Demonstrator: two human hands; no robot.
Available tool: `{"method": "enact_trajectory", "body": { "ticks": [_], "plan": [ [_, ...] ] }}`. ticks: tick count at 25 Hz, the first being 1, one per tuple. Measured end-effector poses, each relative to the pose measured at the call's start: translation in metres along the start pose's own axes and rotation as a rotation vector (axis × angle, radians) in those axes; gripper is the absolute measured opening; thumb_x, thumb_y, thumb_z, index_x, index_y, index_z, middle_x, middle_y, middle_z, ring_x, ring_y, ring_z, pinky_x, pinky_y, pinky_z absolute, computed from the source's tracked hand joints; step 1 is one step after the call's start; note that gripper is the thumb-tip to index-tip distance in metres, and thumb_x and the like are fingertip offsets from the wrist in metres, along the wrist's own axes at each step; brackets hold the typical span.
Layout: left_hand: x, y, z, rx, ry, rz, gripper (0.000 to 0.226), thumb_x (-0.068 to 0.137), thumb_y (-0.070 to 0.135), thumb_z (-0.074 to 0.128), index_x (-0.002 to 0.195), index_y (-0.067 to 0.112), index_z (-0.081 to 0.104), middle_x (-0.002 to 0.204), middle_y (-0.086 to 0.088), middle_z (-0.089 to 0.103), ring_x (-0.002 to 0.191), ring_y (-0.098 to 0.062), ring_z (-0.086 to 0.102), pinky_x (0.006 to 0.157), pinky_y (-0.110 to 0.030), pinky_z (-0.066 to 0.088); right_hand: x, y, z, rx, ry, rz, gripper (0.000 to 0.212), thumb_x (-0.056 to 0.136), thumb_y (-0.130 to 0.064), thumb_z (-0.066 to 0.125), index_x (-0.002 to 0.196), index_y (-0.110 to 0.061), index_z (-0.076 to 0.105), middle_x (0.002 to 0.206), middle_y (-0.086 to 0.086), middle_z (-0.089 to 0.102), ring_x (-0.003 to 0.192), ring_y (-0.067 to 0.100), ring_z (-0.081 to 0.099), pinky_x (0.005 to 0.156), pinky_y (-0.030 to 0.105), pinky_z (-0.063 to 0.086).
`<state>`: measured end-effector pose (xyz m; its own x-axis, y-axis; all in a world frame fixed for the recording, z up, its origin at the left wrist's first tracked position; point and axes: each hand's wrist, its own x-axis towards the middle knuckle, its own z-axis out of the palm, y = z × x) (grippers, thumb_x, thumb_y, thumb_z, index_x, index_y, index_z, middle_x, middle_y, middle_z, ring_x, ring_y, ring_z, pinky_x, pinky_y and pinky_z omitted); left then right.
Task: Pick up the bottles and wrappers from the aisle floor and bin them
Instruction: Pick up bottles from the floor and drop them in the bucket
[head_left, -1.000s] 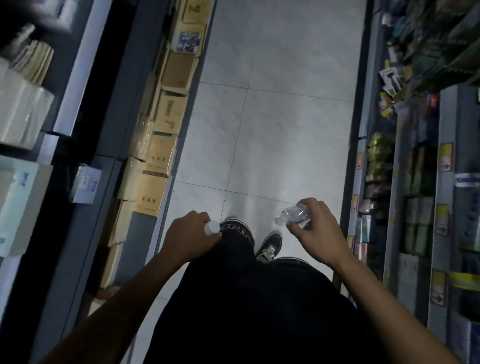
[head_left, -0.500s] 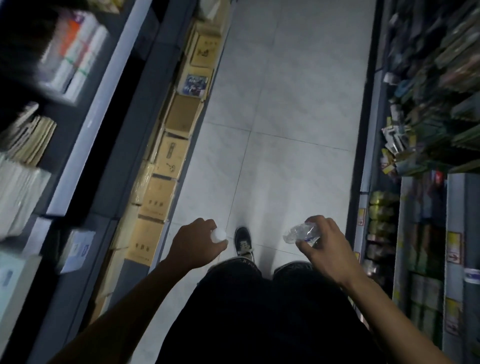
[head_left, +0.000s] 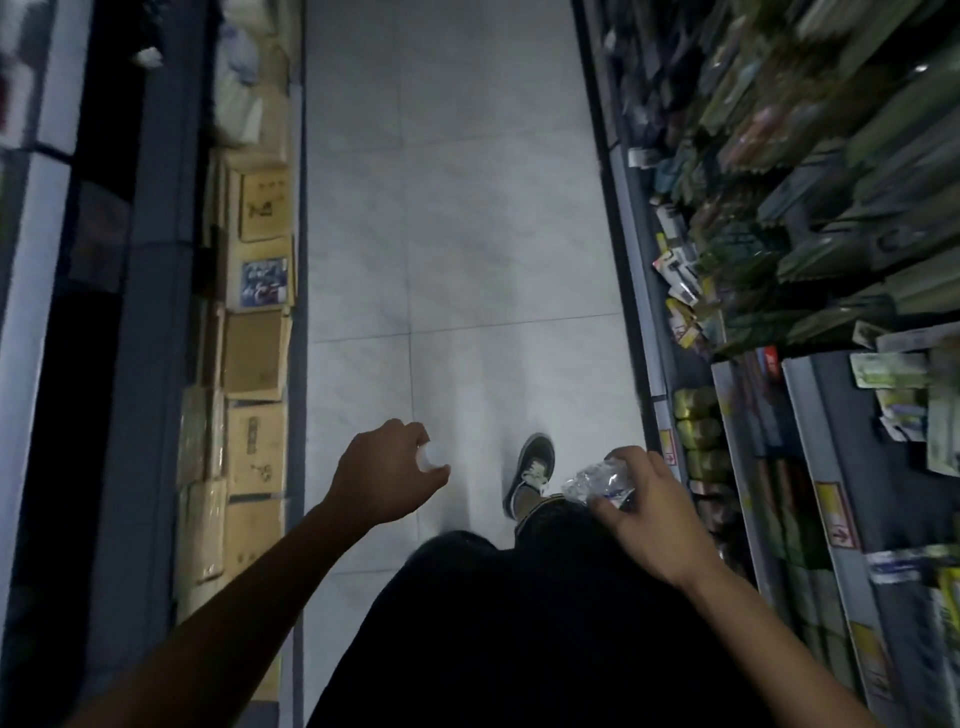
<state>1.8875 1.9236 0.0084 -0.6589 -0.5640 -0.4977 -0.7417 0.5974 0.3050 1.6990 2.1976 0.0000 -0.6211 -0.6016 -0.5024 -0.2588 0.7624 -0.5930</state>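
- Down the middle runs a pale tiled floor (head_left: 457, 218), seen from above by a person in dark trousers.
- Left hand (head_left: 382, 480): fingers curled round a small white thing (head_left: 428, 457), only its rounded end showing between fingers and thumb; it looks like a bottle cap or top, but I cannot tell for sure. The hand hangs above the floor, just left of the legs.
- Right hand (head_left: 641, 512): fingers and thumb grasp a crumpled clear bottle (head_left: 597, 480) with a blue-and-white label; the bottle sticks out to the left of the hand, above the right knee.
- One dark shoe (head_left: 532, 475) with pale laces is planted on the floor between the two hands, toe pointing up the aisle.
- Along the left edge stand brown cardboard boxes (head_left: 257, 358) in a row against a dark shelf unit (head_left: 156, 312); one box bears a blue picture.
- On the right, shelves (head_left: 753, 270) carry blurred green and yellow packets, with price tags (head_left: 836, 514) along the front edges.
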Motion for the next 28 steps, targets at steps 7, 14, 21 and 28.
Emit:
{"method": "enact_trajectory", "body": {
  "ticks": [7, 14, 21, 28],
  "plan": [
    [0.067, 0.023, -0.046, -0.093, 0.001, -0.088, 0.046, 0.084, 0.064, 0.069, 0.091, 0.019, 0.063, 0.084, 0.008, 0.057, 0.07, -0.006, 0.056, 0.055, -0.016, 0.031, 0.143, -0.057, -0.074, -0.045, -0.065, -0.13, 0.039, 0.08, -0.043, 0.071, 0.111, -0.042, 0.047, 0.111, -0.009, 0.053, 0.092, 0.017, 0.059, 0.083, 0.041, 0.054],
    [0.155, -0.009, -0.086, -0.12, -0.028, -0.233, 0.045, 0.081, 0.058, 0.078, 0.102, 0.02, 0.066, 0.084, 0.011, 0.059, 0.069, -0.004, 0.058, 0.057, -0.015, 0.035, 0.286, -0.146, -0.104, -0.101, -0.116, -0.237, 0.038, 0.082, -0.042, 0.073, 0.111, -0.041, 0.049, 0.11, -0.011, 0.052, 0.087, 0.01, 0.06, 0.084, 0.043, 0.055],
    [0.298, -0.012, -0.187, -0.07, 0.04, -0.156, 0.052, 0.083, 0.062, 0.072, 0.113, 0.02, 0.064, 0.104, -0.002, 0.066, 0.086, -0.019, 0.065, 0.07, -0.028, 0.045, 0.391, -0.212, -0.148, -0.131, -0.074, -0.197, 0.04, 0.084, -0.039, 0.073, 0.115, -0.039, 0.048, 0.114, -0.005, 0.052, 0.08, 0.011, 0.062, 0.078, 0.039, 0.053],
    [0.454, 0.041, -0.283, 0.007, 0.092, 0.022, 0.047, 0.082, 0.062, 0.073, 0.105, 0.022, 0.065, 0.091, 0.005, 0.06, 0.076, -0.014, 0.059, 0.063, -0.026, 0.041, 0.465, -0.202, -0.205, -0.077, -0.022, -0.028, 0.044, 0.084, -0.032, 0.078, 0.117, -0.036, 0.05, 0.117, 0.0, 0.056, 0.093, 0.023, 0.063, 0.084, 0.039, 0.053]
  ]
}}
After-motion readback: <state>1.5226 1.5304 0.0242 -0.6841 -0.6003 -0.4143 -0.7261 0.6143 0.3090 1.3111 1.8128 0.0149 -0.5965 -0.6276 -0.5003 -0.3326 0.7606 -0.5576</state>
